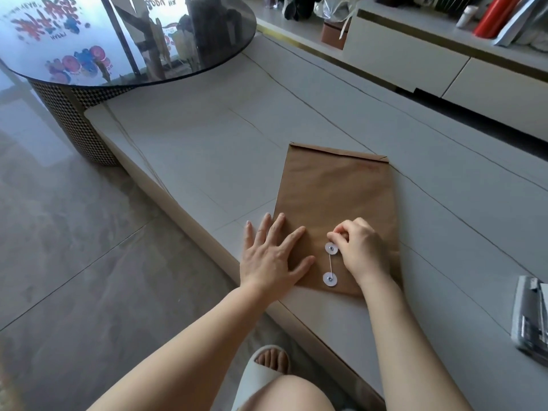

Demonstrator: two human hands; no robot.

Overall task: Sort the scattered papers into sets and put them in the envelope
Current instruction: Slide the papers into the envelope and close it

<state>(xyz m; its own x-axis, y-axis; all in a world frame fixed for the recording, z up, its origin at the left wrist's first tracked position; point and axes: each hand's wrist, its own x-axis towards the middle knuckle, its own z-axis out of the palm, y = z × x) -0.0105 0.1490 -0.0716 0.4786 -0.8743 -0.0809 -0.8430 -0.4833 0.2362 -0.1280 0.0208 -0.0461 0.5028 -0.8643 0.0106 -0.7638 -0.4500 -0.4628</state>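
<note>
Envelope (pixel 335 203) lies on the low table (pixel 207 137); round table (pixel 118 40) behind-left.

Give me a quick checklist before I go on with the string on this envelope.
1. Envelope flat on the table: ok.
2. Left hand pressing it down: ok.
3. Right hand pinching at the upper button: ok.
4. String running between the upper and lower button: ok.
5. Papers inside: cannot tell.
6. Loose papers on the table: none visible.
</note>
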